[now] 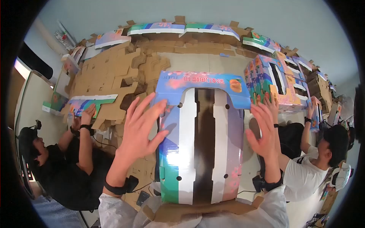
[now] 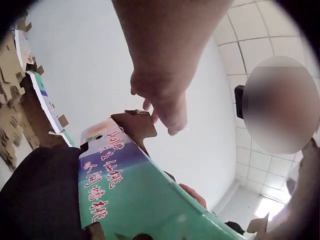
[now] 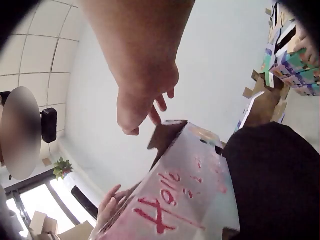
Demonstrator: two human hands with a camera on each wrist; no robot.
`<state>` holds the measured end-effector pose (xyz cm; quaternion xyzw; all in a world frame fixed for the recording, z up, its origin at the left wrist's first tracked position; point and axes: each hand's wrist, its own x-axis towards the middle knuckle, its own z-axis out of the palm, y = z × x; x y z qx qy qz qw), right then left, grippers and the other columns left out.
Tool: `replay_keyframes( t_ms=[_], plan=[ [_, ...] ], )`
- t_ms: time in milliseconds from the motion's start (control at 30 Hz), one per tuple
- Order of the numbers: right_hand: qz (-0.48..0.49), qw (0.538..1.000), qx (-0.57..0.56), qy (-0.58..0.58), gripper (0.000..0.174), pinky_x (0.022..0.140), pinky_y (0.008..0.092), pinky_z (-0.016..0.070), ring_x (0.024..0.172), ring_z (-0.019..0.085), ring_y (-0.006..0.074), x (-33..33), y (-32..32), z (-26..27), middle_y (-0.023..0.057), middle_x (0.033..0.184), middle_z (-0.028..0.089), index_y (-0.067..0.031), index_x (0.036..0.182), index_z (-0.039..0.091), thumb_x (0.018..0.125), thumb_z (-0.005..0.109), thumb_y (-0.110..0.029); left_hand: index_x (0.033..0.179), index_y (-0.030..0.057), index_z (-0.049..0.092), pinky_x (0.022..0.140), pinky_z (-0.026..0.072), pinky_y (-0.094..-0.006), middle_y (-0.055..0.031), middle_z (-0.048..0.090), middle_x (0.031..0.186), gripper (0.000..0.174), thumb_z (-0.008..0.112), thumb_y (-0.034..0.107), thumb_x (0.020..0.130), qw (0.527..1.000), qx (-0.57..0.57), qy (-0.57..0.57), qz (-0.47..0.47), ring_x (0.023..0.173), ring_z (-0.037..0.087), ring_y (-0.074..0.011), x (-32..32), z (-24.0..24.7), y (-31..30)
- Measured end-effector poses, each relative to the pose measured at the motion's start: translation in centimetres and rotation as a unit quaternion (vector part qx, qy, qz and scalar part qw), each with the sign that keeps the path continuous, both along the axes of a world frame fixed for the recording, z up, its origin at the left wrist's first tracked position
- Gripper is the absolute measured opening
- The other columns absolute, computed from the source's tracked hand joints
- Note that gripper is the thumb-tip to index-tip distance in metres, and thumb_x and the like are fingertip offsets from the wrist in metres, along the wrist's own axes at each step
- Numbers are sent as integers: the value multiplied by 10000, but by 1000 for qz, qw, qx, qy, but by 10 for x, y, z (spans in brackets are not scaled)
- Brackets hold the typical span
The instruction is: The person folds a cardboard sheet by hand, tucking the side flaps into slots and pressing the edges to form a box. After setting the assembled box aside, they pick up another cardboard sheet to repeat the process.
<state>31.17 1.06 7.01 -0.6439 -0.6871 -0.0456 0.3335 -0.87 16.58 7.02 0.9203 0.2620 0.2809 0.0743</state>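
Observation:
A printed cardboard fruit box (image 1: 173,163) stands before me, its top folded partly inward with a dark gap along the middle. Its far end panel (image 1: 203,81), blue with a peach picture, leans up above the top. At that panel's left corner is my left hand (image 1: 140,125), fingers spread and fairly straight. The right hand (image 1: 263,131) is at the opposite corner, fingers extended and thumb apart. A brown flap (image 1: 201,212) sticks out at the near end, toward my body. Both wrist views show the hands above the box's printed side (image 2: 135,185).
Flat brown cardboard blanks (image 1: 106,72) are heaped to the left, where a person in black (image 1: 64,171) handles a printed sheet (image 1: 93,104). Finished-looking boxes (image 1: 266,79) are stacked at the right, near a person in white (image 1: 308,171). More printed boxes (image 1: 156,28) line the wall.

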Motion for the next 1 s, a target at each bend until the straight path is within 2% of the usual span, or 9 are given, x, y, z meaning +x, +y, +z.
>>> replay_keyframes(
  t_ms=[67,167,300,367,500,633,700,833,1000],
  plan=[
    [0,1000,-24,9,340,1027,456,386,1173,523,363,6,11,3,147,1242,570,-5,1086,667,747,669,-32,1150,138,668,1048,368,-509,-77,616,1238,348,682,163,802,1000,-22,6,3,1276,475,-311,11,4,9],
    [25,996,-79,13,324,959,410,450,1094,565,305,17,28,-17,131,1141,579,-21,1072,670,751,704,-43,1099,107,679,956,467,-462,-77,645,1114,287,664,91,812,997,-38,-30,-52,1182,550,-310,23,-29,22],
    [0,999,-35,41,331,849,333,513,998,603,250,3,28,-25,106,1102,576,-45,1082,679,755,723,-16,1067,60,680,889,535,-383,-100,619,1138,259,647,-17,822,977,-156,-145,3,1117,602,-272,18,-35,23],
    [-10,998,-12,64,332,827,314,523,996,611,244,-2,26,-28,99,1120,576,-49,1080,683,754,721,2,1068,16,667,907,541,-326,-119,576,1218,268,639,-87,821,899,-278,-336,42,1107,607,-235,20,-41,18],
    [-64,989,51,123,295,839,318,524,984,636,234,-9,25,-40,104,1151,579,-19,1064,686,777,690,47,1090,-6,661,929,534,-312,-111,530,1304,290,644,-110,819,832,-380,-402,42,1143,581,-204,21,-55,10],
    [-77,982,92,145,287,813,300,539,968,655,221,-9,31,-33,107,1142,592,0,1058,689,789,652,93,1066,-7,676,913,542,-311,-113,538,1295,266,647,-107,821,833,-339,-437,18,1138,585,-204,26,-43,5],
    [-64,979,73,179,286,794,285,548,971,657,214,-7,29,-34,105,1150,595,3,1051,693,786,646,99,1035,-14,691,883,554,-301,-125,573,1268,238,650,-103,818,836,-385,-388,41,1097,607,-189,21,-43,8],
    [-60,969,73,226,279,749,252,566,974,659,195,-10,25,-45,102,1192,592,14,1027,702,778,629,115,1011,-9,709,846,556,-288,-130,623,1231,224,664,-88,807,874,-335,-340,96,1054,635,-200,23,-59,-3],
    [-93,966,107,218,281,757,264,556,976,659,203,-18,26,-54,115,1158,618,9,1019,708,770,636,117,988,49,735,778,526,-318,-103,685,1157,286,717,-41,717,965,-54,-240,88,911,650,-256,17,-73,7]
  ],
)
